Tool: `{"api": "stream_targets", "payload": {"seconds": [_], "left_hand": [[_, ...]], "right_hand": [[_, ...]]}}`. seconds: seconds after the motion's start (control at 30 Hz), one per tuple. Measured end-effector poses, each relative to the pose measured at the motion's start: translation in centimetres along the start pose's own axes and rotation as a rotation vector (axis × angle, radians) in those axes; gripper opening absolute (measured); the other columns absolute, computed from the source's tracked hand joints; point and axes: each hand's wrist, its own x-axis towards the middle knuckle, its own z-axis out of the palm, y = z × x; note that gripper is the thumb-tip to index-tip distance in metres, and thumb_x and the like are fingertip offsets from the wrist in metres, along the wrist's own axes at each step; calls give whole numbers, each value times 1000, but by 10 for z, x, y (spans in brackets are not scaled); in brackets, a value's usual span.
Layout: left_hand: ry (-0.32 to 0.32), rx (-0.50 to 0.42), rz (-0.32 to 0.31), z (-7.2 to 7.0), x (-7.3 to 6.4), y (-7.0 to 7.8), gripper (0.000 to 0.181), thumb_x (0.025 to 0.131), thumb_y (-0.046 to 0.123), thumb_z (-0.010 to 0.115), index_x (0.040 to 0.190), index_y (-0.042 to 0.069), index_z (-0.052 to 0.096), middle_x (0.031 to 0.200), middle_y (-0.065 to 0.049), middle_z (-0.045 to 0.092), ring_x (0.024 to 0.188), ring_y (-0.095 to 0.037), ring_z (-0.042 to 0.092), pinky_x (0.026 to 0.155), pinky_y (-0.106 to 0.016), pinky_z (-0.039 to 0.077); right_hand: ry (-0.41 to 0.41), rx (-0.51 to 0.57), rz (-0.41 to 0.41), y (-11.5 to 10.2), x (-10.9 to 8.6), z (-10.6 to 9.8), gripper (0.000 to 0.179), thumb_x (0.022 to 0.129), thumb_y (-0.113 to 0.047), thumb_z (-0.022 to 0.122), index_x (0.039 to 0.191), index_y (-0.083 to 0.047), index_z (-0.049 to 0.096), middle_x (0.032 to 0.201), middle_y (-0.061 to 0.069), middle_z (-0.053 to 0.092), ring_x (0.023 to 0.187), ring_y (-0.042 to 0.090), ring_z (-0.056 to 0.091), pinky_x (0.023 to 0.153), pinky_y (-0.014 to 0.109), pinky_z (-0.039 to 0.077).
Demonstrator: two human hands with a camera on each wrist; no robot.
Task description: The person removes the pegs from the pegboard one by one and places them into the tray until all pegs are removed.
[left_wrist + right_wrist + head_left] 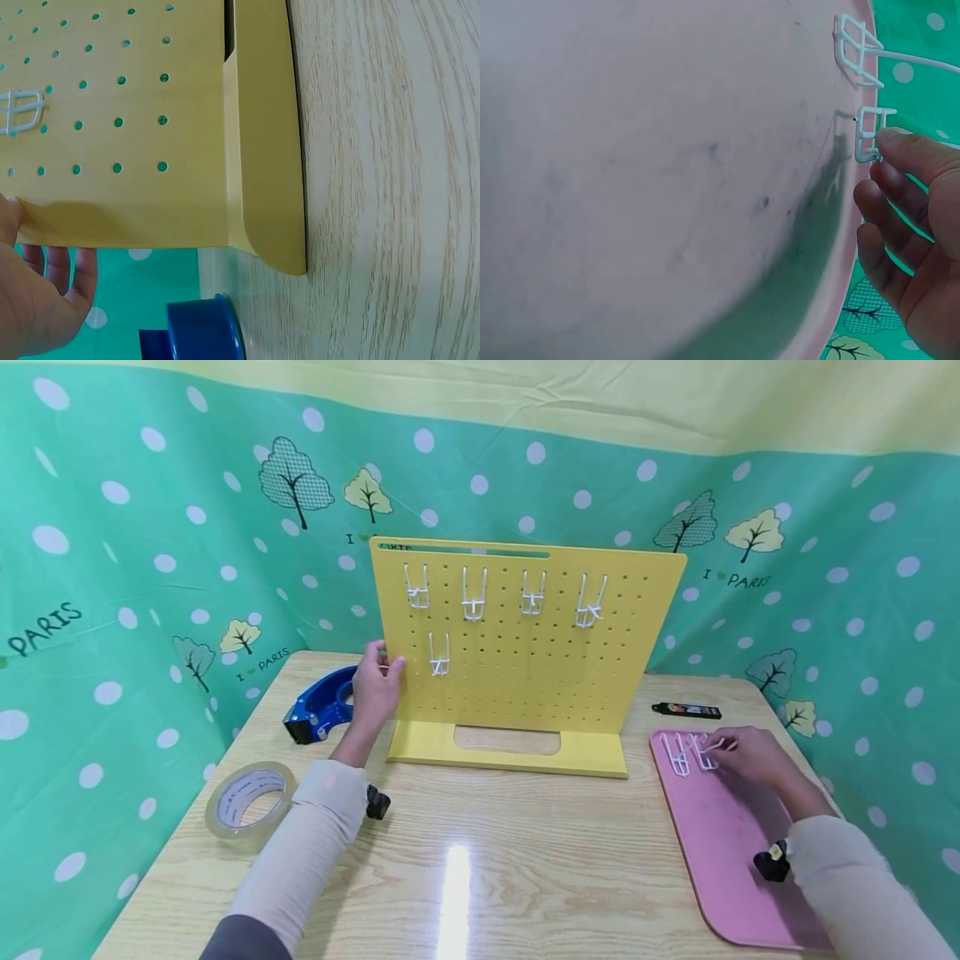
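Wire hook (868,135) is pinched in R grip (753,757) at far end of pink tray (731,852); pegboard (517,681) edge is held by L grip (376,688). Hook judged light, stiff, prob. slick; best taken by frame.

Pegboard (525,685) is yellow, wire hooks (473,603) white, tray (720,860) pink, tape dispenser (318,692) blue and black, table (562,843) pale wood-grain, backdrop (570,468) green with white dots and tree prints
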Motion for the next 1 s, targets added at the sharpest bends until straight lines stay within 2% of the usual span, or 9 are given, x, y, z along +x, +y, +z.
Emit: {"api": "stream_targets", "payload": {"seconds": [0.2,0.43,0.73,0.83,1.0], "left_hand": [[0,7,13,0,1,-1,34,106,28,53,135,10,50,108,-17,64,96,-32,64,76,-42,55],[2,9,10,0,0,0,34,106,27,53,135,11,50,109,-17,64,96,-32,64,76,-41,55],[8,9,15,2,1,-2,33,105,27,53,134,10,50,109,-17,64,96,-32,64,76,-41,55],[12,2,14,1,1,-1,33,105,27,54,133,10,50,108,-17,64,96,-33,64,76,-43,55],[12,0,15,1,1,-1,33,105,26,54,134,10,51,108,-17,65,95,-32,64,75,-41,54]], "right_hand": [[-9,-9,18,3,-1,5,15,93,-20,70,101,-9,76,89,10,73,78,20,63,65,31,49],[-14,-2,41,2,-1,7,20,94,-19,69,107,-4,74,94,15,73,82,25,65,69,37,54],[-44,28,82,1,-3,1,23,95,-17,67,113,-4,72,100,19,71,84,26,63,65,31,51],[-26,33,86,2,-6,-5,26,95,-17,67,116,-3,71,103,20,70,87,29,64,66,33,52],[46,29,44,4,-10,-18,25,95,-17,67,116,-4,70,102,17,71,91,32,65,68,34,51]]}}
